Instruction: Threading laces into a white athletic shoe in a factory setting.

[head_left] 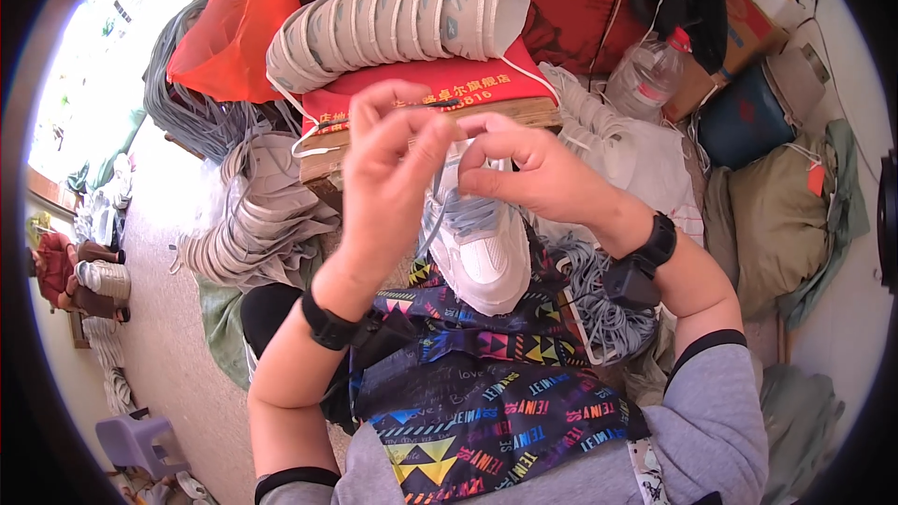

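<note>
A white shoe [482, 262] with grey-blue laces sits toe toward me above my patterned apron [505, 411]. Over its opening both hands come together. My left hand [393, 164] is closed at thumb and index finger on a grey-blue shoelace [433, 215], which hangs down beside the shoe; its other fingers are lifted. A thin dark thing shows by its fingertips, too small to name. My right hand [538, 164] is curled in a pinch at the shoe's upper end, its fingertips close to the left ones. What lies between the right fingers is hidden.
Ahead, a row of nested pale shoe uppers [402, 23] lies on a red-covered wooden block [323, 168]. More uppers [262, 224] are heaped at left. Loose laces [608, 318] fill a tray at right. A clear bottle [645, 79] stands beyond. Another person [61, 266] sits far left.
</note>
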The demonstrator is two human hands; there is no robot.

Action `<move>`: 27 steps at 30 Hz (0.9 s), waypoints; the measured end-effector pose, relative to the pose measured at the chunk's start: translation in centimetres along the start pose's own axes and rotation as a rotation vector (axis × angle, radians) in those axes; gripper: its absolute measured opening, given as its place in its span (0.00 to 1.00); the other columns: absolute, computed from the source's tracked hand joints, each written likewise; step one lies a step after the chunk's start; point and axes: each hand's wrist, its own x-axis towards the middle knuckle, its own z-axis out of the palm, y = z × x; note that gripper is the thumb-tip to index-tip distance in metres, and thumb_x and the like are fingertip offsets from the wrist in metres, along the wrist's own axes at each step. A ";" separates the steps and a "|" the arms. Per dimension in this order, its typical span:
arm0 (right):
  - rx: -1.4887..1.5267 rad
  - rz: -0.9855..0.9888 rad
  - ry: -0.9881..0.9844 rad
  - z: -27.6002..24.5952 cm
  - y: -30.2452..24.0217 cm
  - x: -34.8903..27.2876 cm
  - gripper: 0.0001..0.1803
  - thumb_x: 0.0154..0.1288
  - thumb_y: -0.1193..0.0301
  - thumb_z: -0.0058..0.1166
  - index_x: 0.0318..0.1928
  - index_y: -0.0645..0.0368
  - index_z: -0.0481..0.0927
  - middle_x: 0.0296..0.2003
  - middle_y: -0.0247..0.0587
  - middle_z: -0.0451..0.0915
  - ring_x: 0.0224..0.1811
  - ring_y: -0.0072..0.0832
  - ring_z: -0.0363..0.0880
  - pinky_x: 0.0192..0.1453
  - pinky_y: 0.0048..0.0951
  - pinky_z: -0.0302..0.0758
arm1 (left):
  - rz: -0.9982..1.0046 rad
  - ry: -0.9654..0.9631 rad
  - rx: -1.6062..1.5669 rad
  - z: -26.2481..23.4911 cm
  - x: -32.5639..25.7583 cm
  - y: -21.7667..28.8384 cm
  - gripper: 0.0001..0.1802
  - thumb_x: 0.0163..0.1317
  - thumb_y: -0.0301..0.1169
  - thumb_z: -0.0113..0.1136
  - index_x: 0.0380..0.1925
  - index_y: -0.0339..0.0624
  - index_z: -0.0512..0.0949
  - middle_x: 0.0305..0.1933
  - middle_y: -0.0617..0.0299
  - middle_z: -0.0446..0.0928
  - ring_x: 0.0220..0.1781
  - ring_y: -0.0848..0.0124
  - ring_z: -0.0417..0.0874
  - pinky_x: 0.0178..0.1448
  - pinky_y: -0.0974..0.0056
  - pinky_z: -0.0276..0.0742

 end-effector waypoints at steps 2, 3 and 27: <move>0.136 0.014 -0.054 0.2 -2.6 0.8 0.07 0.66 0.68 0.59 0.36 0.59 0.82 0.45 0.36 0.77 0.51 0.25 0.74 0.56 0.28 0.70 | 0.048 0.058 -0.075 -1.0 1.8 2.0 0.10 0.68 0.31 0.59 0.34 0.34 0.82 0.50 0.61 0.70 0.54 0.74 0.68 0.57 0.67 0.68; 0.274 0.035 -0.102 0.3 -3.6 1.1 0.06 0.67 0.70 0.57 0.37 0.60 0.81 0.41 0.33 0.79 0.47 0.20 0.76 0.53 0.25 0.72 | 0.049 0.059 -0.077 -1.4 2.3 2.3 0.10 0.68 0.31 0.59 0.34 0.34 0.82 0.50 0.61 0.70 0.54 0.74 0.68 0.57 0.67 0.68; 0.852 0.353 1.001 -23.1 10.7 -7.6 0.17 0.66 0.80 0.52 0.55 0.61 0.74 0.27 0.36 0.73 0.27 0.22 0.73 0.28 0.22 0.71 | -0.607 0.362 -1.204 -15.5 -2.1 -12.8 0.07 0.70 0.29 0.53 0.43 0.38 0.74 0.23 0.73 0.65 0.26 0.79 0.65 0.34 0.71 0.66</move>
